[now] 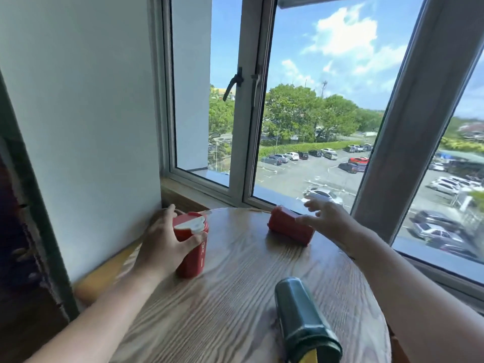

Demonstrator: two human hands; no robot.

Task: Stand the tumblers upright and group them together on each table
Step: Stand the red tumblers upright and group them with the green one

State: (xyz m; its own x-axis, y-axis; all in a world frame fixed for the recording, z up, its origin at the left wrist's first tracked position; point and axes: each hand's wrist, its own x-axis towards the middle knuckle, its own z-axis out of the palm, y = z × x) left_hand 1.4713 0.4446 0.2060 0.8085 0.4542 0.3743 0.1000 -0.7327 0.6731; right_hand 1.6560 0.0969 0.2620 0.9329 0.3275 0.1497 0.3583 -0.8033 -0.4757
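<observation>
On the round wooden table [235, 297], the left hand [162, 247] wraps an upright red tumbler [192, 247] near its left edge while the right hand [327, 218], fingers spread, reaches a red tumbler lying on its side [290, 229] toward its far edge, which could roll off if nudged; a green tumbler [303, 323] lies toppled near its front edge.

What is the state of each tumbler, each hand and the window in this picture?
Left red tumbler: upright, lid on, held.
Far red tumbler: lying on its side on the table.
Green tumbler: lying on its side near the table's front edge.
Left hand: closed around the left red tumbler.
Right hand: open, at the far red tumbler, no grasp yet.
Window: looks closed, handle down.
</observation>
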